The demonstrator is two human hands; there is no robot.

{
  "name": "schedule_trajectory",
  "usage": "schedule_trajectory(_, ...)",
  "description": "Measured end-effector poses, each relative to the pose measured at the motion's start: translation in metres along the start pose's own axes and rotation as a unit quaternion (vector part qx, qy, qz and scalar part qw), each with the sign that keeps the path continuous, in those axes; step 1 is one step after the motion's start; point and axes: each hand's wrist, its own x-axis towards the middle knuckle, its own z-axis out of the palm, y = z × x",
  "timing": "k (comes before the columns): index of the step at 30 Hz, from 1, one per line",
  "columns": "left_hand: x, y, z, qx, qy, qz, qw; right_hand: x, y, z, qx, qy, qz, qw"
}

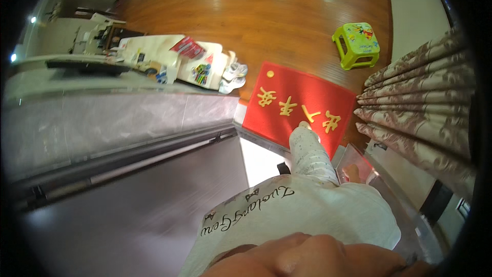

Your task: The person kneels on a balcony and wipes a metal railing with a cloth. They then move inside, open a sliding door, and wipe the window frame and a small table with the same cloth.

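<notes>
Past the right sleeve of the pale shirt [292,204], a small part of my right hand [353,173] shows beside a pinkish see-through panel [359,157]. Its fingers are too small and too hidden to tell whether they grip anything. My left hand is out of view. Before me lies a red doormat [300,88] with yellow characters and a round yellow mark. One foot [305,125], below a light patterned trouser leg [309,154], is on the mat's near part.
A green plastic stool [359,44] stands beyond the mat, near patterned curtains [419,88]. White shoes [233,77] sit by a white surface [184,71] holding small items. A grey door panel [153,207] is at left. Wooden flooring [261,15] extends ahead.
</notes>
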Motion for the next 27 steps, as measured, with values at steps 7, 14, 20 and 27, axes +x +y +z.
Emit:
schedule_trajectory(7, 0.095, 0.133, -0.111, 0.042, -0.002, 0.04, 0.998, 0.029, -0.105, -0.122, 0.15, 0.095, -0.003, 0.984)
schedule_trajectory(14, 0.194, 0.277, -0.198, 0.066, -0.002, 0.098, 0.993, 0.094, -0.295, -0.265, 0.037, 0.285, -0.199, 0.937)
schedule_trajectory(20, 0.293, 0.424, -0.283, 0.09, 0.004, 0.152, 0.984, 0.078, -0.358, -0.367, -0.02, 0.341, -0.109, 0.934)
schedule_trajectory(27, 0.372, 0.623, -0.382, 0.16, 0.018, 0.226, 0.961, 0.016, -0.396, -0.51, -0.075, 0.639, -0.047, 0.764)
